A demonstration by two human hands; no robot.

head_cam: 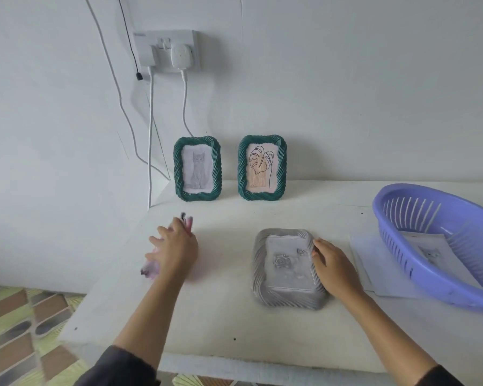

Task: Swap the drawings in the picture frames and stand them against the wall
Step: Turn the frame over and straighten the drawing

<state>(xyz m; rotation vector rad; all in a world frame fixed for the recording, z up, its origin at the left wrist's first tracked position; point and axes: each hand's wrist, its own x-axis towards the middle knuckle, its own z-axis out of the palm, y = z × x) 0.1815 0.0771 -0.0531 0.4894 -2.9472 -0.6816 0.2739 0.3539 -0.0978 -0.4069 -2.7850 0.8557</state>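
Hands, two, work over a white table [223, 324]. Right hand [335, 268] rests fingertips, held together, on the right edge of one grey frame [287, 270] lying flat at table centre, long axis running near to far, a rose drawing [283, 261] inside. Left hand [176, 246], fingers spread, presses a blurred pink drawing [151, 267] to the table's left part. Right, one purple basket [441, 246] sits over loose sheets [374, 263]. Farthest, two green frames stand upright against the wall: cat frame [198, 169], leaf frame [262, 168]. No writing legible.
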